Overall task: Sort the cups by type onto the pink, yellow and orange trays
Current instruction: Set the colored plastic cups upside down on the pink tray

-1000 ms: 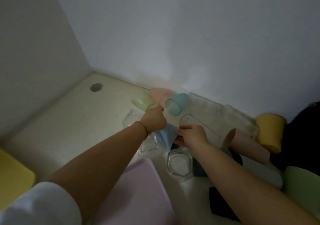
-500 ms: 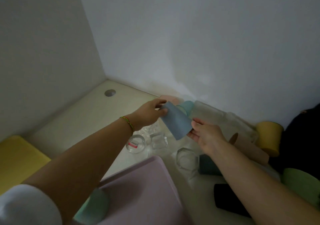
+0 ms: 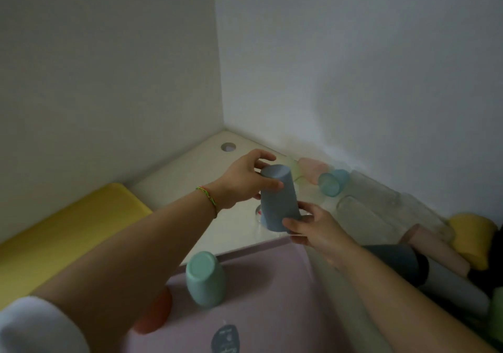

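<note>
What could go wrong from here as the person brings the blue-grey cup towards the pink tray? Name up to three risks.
1. The blue-grey cup, held upside down by the left hand and right hand, passes right above a clear glass and might clip it.
2. Set down carelessly on the pink tray, it could topple the inverted mint-green cup.
3. Cups lying on their sides by the wall, like the translucent blue cup, may roll if bumped.
</note>
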